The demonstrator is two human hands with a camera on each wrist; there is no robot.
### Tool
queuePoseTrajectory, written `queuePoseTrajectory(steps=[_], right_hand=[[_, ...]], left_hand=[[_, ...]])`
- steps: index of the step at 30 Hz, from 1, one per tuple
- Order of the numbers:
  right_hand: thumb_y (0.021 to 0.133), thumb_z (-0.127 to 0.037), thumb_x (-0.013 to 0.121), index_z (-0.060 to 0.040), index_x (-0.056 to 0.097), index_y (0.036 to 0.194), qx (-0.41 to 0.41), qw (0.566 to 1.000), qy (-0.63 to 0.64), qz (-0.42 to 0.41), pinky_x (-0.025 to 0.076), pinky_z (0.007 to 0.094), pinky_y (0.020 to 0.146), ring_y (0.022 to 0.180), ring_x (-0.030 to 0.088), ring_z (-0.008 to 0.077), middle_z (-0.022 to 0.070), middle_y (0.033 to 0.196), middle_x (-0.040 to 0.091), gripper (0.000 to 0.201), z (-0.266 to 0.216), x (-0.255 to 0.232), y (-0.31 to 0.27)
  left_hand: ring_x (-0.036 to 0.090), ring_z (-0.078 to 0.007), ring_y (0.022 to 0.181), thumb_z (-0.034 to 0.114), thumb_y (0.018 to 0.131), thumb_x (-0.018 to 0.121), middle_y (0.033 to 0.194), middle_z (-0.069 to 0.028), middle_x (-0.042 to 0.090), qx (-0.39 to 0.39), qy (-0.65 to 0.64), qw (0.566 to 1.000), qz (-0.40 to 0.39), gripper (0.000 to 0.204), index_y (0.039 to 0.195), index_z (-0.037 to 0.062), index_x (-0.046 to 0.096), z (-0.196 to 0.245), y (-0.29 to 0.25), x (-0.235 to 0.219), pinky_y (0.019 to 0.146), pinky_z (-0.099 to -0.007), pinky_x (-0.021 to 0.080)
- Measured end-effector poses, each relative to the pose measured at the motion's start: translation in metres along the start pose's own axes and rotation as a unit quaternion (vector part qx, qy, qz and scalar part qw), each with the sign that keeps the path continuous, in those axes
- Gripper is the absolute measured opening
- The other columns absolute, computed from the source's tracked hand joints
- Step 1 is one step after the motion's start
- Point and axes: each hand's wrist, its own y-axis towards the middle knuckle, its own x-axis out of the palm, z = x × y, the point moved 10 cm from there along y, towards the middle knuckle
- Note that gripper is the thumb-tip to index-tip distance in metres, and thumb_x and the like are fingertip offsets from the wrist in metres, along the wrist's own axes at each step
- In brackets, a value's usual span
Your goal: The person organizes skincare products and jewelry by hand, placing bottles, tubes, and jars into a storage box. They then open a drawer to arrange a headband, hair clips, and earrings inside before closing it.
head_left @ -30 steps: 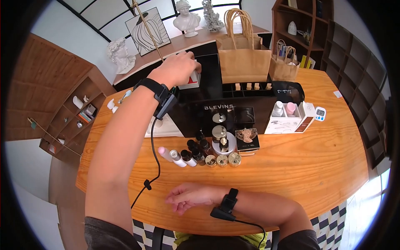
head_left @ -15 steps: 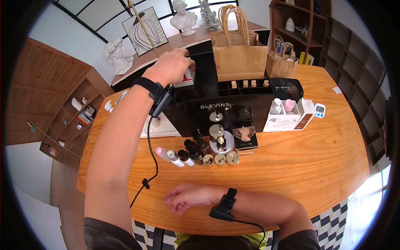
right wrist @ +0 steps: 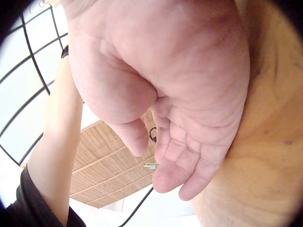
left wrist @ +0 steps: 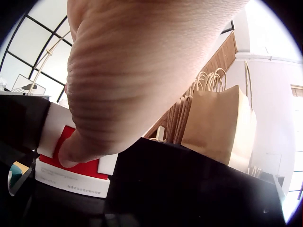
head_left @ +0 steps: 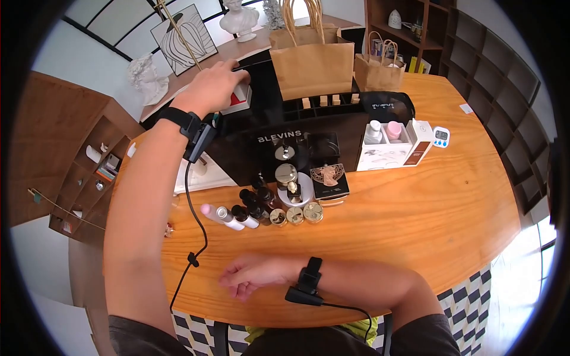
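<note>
At the far left of the black BLEVINS display case (head_left: 237, 155), my left hand (head_left: 209, 89) grips a small red and white box (head_left: 240, 98) lying on the case's top. In the left wrist view the thumb presses the red part of the box (left wrist: 71, 183), above a white edge with small print; the other fingers are hidden behind the hand. My right hand (head_left: 254, 276) rests on the wooden table near its front edge, fingers loosely curled. Its palm (right wrist: 156, 80) shows bare in the right wrist view, holding nothing.
Brown paper bags (head_left: 312, 71) stand behind and on the case. Before it are several small bottles (head_left: 240, 216), gold-lidded jars (head_left: 295, 215) and a black compact box (head_left: 329, 187). A white organizer (head_left: 383, 155) and a timer (head_left: 440, 137) sit at right. A cable (head_left: 205, 234) hangs from the left wrist.
The head view has swung, so the whole scene sits further left and higher. My left hand keeps its grip on the box at the same spot; the right hand stays resting.
</note>
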Motion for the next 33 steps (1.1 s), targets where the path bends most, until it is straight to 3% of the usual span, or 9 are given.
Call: queuePoseTrajectory(steps=[9, 22, 33], right_hand=[[0.103, -0.037, 0.073, -0.0012, 0.065, 0.127, -0.012, 1.000, 0.014, -0.018, 0.058, 0.0310, 0.083, 0.088, 0.071, 0.0180, 0.0109, 0.102, 0.070, 0.044, -0.002, 0.003, 0.000], [0.104, -0.039, 0.072, -0.0038, 0.067, 0.125, 0.000, 1.000, 0.012, -0.020, 0.057, 0.0278, 0.081, 0.087, 0.070, 0.0154, 0.0086, 0.102, 0.070, 0.041, -0.003, 0.003, -0.001], [0.103, -0.035, 0.073, -0.0021, 0.066, 0.125, 0.002, 1.000, 0.023, -0.020, 0.059, 0.0301, 0.083, 0.087, 0.070, 0.0150, 0.0086, 0.100, 0.070, 0.040, -0.001, 0.002, 0.001]], left_hand=[[0.055, -0.0326, 0.137, 0.000, 0.074, 0.082, 0.146, -0.0088, 0.055, -0.025, -0.094, 0.995, -0.001, 0.076, 0.144, 0.0175, 0.060, -0.001, -0.023, -0.015, 0.111, -0.0431, 0.052], [0.057, -0.0328, 0.133, 0.009, 0.084, 0.076, 0.142, -0.0115, 0.058, 0.016, -0.091, 0.995, 0.035, 0.061, 0.143, 0.0192, 0.066, -0.004, -0.040, -0.024, 0.110, -0.0428, 0.052], [0.066, -0.0359, 0.119, 0.004, 0.081, 0.074, 0.123, -0.0134, 0.070, -0.014, -0.058, 0.995, 0.082, 0.055, 0.134, 0.0076, 0.063, -0.007, -0.028, -0.027, 0.102, -0.0460, 0.055]])
